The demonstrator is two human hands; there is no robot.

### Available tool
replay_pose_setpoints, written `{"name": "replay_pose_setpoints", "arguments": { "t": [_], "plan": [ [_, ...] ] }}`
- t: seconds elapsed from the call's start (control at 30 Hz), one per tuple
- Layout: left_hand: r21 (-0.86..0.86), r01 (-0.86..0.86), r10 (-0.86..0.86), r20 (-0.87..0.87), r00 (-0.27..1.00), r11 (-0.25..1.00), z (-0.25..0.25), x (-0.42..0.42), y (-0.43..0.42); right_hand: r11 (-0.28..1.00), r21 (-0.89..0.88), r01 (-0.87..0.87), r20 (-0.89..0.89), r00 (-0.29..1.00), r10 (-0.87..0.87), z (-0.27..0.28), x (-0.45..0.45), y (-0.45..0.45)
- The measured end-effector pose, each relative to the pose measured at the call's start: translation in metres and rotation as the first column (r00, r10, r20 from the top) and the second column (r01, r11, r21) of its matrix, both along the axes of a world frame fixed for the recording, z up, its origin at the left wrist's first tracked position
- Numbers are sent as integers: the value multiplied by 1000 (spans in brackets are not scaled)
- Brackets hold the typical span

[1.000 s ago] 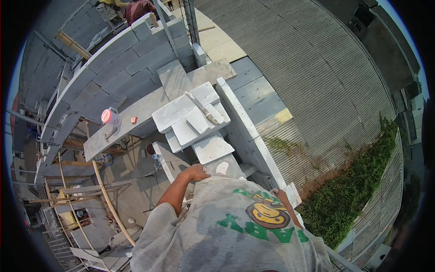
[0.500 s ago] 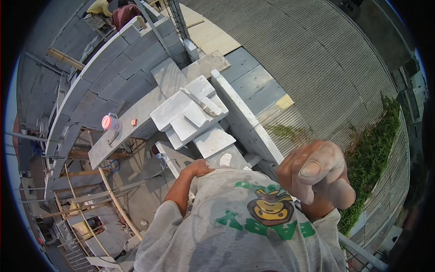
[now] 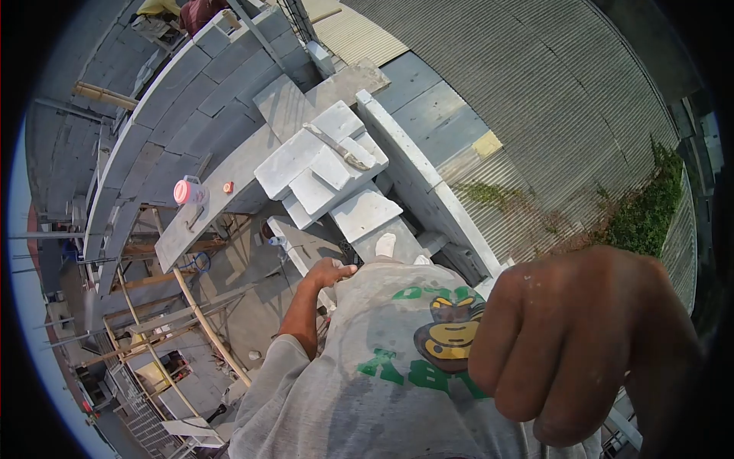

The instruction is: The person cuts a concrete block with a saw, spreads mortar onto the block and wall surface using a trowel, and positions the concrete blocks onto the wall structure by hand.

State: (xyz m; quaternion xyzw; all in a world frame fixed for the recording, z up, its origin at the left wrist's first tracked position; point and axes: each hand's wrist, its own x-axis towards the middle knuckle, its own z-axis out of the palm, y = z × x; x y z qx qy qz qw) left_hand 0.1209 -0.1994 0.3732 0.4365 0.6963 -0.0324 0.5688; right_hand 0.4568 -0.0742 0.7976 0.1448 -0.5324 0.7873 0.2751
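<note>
From up here I see the block wall (image 3: 180, 103) in the upper left of the frame standing in closely fitted courses, so I judge that part well built up. The loose blocks (image 3: 287, 170) at the centre are another matter — piled crosswise, unset, with a long narrow tool (image 3: 335, 146) lying across the top. Below them a flat block (image 3: 367, 214) sits slightly askew. By my reading, the work is partway along: these pieces are not set into any course.

My left hand (image 3: 330, 273) is curled at the hem of the shirt (image 3: 329, 405), below the pile; I cannot tell whether it pinches the cloth. My right hand (image 3: 566, 336) looms large at the lower right, fingers folded into a loose fist, nothing visible in it.

Edges matter here. The pale-topped low wall (image 3: 428, 180) runs close along the right of the pile, leaving a narrow slot, with the corrugated roof (image 3: 489, 53) beyond. To the left is a long plank (image 3: 248, 164) bearing a pink-lidded jug (image 3: 183, 191) — easily knocked, I judge. The lower left drops away among wooden poles (image 3: 205, 329), so sideways room looks tight. Two people (image 3: 156, 7) (image 3: 202, 14) are well apart, at the upper left.
</note>
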Motion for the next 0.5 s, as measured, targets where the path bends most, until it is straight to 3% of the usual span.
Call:
{"name": "replay_pose_setpoints", "arguments": {
  "t": [0.27, 0.37, 0.5],
  "plan": [
    [69, -62, 61, 14, 998, 996, -16, -9, 0, 995, -1, 97, -61, 993, -97, 8, -4, 0],
    [66, -47, 46, 11, 999, 997, -24, -11, 1, 986, -87, 139, -26, 990, -142, 14, -13, -3],
    [55, -70, 69, 9, 998, 996, -11, -5, 7, 996, -21, 89, -153, 984, -91, -1, -3, -1]
  ]
}}
